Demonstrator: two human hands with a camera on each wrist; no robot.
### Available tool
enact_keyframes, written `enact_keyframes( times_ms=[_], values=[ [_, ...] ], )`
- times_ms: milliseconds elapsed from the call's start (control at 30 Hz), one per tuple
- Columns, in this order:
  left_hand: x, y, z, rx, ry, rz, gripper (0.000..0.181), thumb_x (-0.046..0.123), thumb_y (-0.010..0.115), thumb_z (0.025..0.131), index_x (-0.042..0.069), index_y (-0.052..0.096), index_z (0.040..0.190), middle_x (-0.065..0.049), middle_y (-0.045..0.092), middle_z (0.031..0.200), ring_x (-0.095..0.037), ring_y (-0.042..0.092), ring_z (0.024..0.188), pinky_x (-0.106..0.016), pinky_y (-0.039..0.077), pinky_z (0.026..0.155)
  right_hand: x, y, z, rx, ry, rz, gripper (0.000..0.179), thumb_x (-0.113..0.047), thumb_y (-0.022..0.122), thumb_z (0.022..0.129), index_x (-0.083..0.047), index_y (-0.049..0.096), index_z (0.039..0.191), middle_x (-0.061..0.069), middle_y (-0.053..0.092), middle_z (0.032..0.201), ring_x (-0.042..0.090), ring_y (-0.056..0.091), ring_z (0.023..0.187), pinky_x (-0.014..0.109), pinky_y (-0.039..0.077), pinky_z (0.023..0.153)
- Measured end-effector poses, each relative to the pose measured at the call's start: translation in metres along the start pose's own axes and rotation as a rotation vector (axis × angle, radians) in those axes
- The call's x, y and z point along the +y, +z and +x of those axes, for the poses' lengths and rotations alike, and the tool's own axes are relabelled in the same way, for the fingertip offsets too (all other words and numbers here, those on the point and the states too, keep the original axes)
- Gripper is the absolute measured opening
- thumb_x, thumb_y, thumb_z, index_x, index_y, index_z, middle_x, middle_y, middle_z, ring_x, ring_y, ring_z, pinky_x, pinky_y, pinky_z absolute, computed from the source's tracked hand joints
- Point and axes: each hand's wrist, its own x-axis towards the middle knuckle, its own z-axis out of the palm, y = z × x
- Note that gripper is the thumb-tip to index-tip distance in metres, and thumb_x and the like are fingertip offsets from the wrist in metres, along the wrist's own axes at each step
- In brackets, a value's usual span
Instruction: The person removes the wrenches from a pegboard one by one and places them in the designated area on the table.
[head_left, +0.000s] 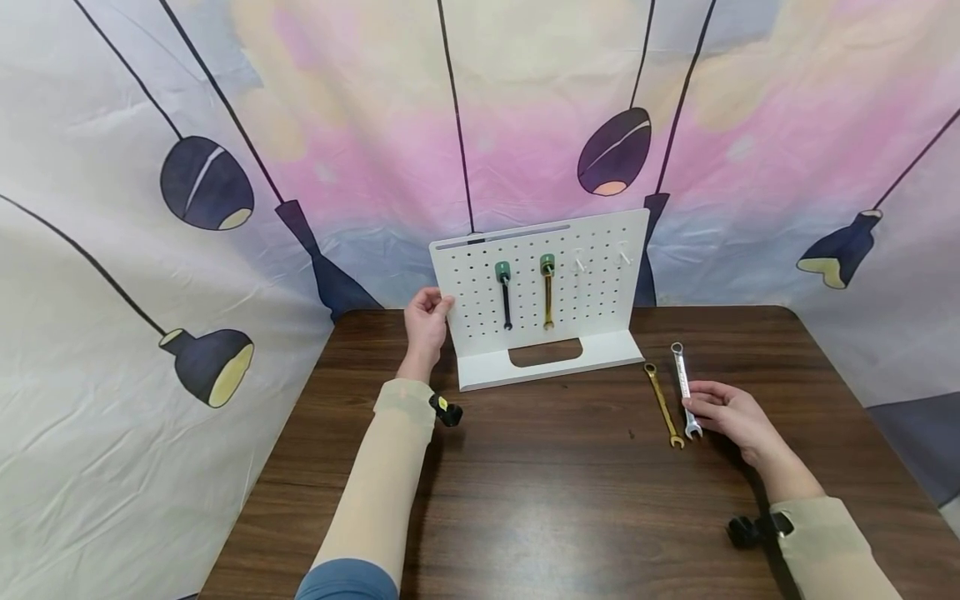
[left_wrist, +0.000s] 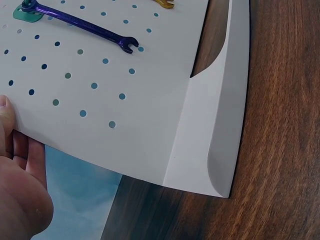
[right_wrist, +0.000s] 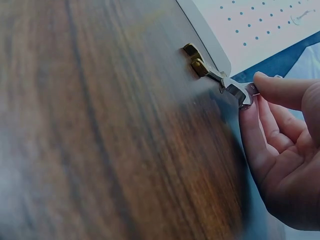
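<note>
L hand (head_left: 426, 323), just L of frame centre in the head view, grips the L edge of a white perforated pegboard (head_left: 525, 315) w/ a flat foot; its thumb is on the front face, fingers round the back (seen at lower L of the L wrist view). R hand (head_left: 738, 419), lower R of frame, pinches a shiny silver metal combination wrench (head_left: 682, 375) btwn thumb & fingers, near its open-jaw end; ring end points to top of frame. Can't tell if that wrench touches the table. Hands well apart.

Just L of the silver one, a gold-coloured metal combination wrench (head_left: 663, 402) lies on the dark brown wood-grain table (head_left: 525, 492), R of the pegboard's foot.

Pegboard, mid-frame, leans back slightly & bears: a dark blue-purple metal wrench (head_left: 506, 304) on a green hook (head_left: 502, 271), L of board's middle; a brassy gold metal wrench (head_left: 548, 302) on a 2nd green hook (head_left: 547, 264), nr the middle; both hang open end down. Two clear pegs (head_left: 580, 264) stick out at the board's upper R. Patterned cloth backdrop (head_left: 360, 167) fills top of frame.
</note>
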Motion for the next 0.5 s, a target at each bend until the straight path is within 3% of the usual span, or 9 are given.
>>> enact_keyframes(
  times_ms=[500],
  values=[
    [-0.002,-0.0001,0.0004,0.004,0.001,0.009,0.02,-0.003,0.077,0.097,0.013,0.067,0.089,0.003,0.055,0.081,-0.007,0.05,0.07,-0.02,0.042,0.063,0.0051,0.0053,-0.0029,0.022,-0.042,-0.113,0.051,-0.012,0.07,0.105,0.019,0.051,0.141,0.019,0.073,0.118,0.0,0.069,0.09,0.023,0.06,0.077]
  ],
)
